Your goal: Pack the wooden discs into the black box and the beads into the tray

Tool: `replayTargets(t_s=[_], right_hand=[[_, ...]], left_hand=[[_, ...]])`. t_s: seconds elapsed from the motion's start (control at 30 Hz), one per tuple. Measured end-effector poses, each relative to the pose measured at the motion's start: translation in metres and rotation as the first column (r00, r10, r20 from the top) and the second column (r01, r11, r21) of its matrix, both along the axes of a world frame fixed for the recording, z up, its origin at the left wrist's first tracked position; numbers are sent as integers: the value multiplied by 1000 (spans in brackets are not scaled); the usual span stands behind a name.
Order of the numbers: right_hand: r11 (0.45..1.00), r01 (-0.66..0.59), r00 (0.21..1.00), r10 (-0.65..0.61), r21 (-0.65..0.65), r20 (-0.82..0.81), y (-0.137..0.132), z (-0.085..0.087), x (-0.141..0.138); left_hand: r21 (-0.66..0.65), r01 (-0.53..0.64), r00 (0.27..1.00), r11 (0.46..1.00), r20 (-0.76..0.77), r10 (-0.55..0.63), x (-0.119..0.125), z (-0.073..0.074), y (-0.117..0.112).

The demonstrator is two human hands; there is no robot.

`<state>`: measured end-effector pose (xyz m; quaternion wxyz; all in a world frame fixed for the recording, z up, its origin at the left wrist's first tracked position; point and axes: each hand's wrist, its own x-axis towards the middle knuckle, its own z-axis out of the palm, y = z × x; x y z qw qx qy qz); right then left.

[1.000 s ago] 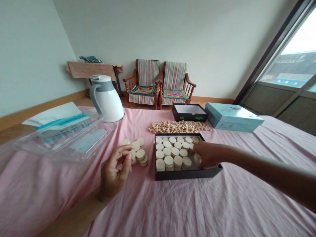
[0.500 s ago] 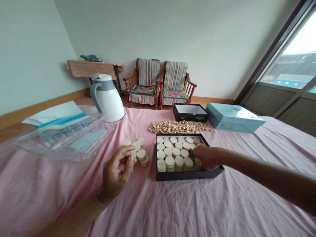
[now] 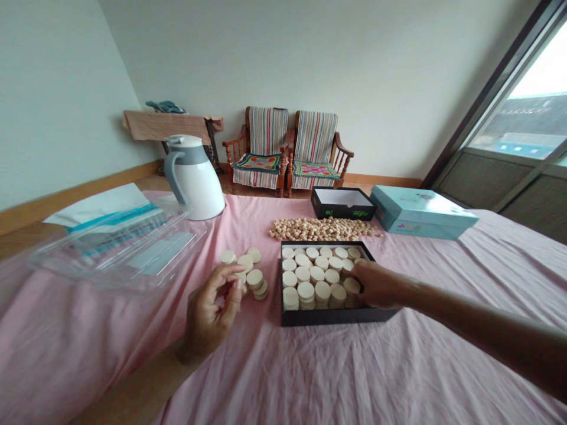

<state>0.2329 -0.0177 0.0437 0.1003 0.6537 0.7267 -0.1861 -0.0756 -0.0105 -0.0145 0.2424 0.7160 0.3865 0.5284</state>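
Left hand (image 3: 208, 313): thumb and index slightly parted, nothing seen gripped; loose discs (image 3: 254, 279) just beyond those fingers. Right hand (image 3: 381, 287): fingers down in black box (image 3: 330, 318), tips hidden, can't tell grip; stacked discs (image 3: 305, 290) left of them. I'd nudge lightly, keeping stacks upright.

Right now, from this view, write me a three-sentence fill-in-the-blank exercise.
The right hand reaches into a box whose outer walls are coloured ____.
The left hand is beside loose discs on a cloth coloured ____.
In the picture, the jug stands to the ____ of the chairs.
Missing words: black; pink; left.
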Motion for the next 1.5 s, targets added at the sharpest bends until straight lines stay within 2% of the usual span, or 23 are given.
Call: replayTargets(t_s=[0.17, 0.23, 0.3, 0.37, 0.47, 0.53, 0.6, 0.8, 0.97, 1.03, 1.1, 1.23, 1.37, 1.5], right_hand=[[988, 155, 968, -147, 22, -203, 1, -18, 14], [983, 181, 957, -169, 31, -235, 2, -18, 19], [981, 188, 959, -172, 51, -225, 1, -10, 20], [988, 155, 964, -145, 28, -222, -2, 1, 18], [994, 0, 969, -27, -110, -246, -8, 16, 12], [977, -123, 963, 74, -176, -259, -10, 19, 9], [963, -191, 956, 139, -190, -257, -10, 17, 8], [965, -238, 955, 212, -109, -209, -7, 7, 11], [982, -169, 970, 151, -81, -192, -11, 24, 9], [992, -122, 971, 114, -23, -208, -10, 35, 6], [987, -109, 964, 135, 122, -230, -9, 43, -1], [905, -119, 952, 221, 409, -212, -1, 45, -27], [840, -196, 907, 352, 507, -232, 14, 38, -63], [767, -312, 850, 489, 561, -196, 37, 31, -98]], left_hand=[[-5, -8, 1000, 1000, -12, 8, 0, -2, 1], [-1, -11, 1000, 1000, -23, 11, -1, -2, 2], [2, -20, 999, 1000, -35, 20, -1, -3, 2], [-4, -30, 999, 1000, -43, 29, -1, -3, 2], [-13, -35, 999, 999, -42, 35, -1, -3, 2], [-7, -35, 999, 999, -40, 35, -1, -4, 2], [-1, -34, 999, 999, -39, 34, -2, -4, 2], [-5, -33, 999, 999, -36, 33, -1, -3, 2], [0, -25, 1000, 1000, -1, 25, -1, -2, 2], [-10, -32, 998, 999, 51, 32, -3, 0, 3], [-5, -46, 991, 999, 122, 47, -4, 5, 3], [27, -109, 969, 994, 227, 100, -8, 17, 5], [16, -182, 944, 983, 284, 170, -11, 25, 7], [-10, -200, 926, 980, 326, 192, -14, 29, 10]])
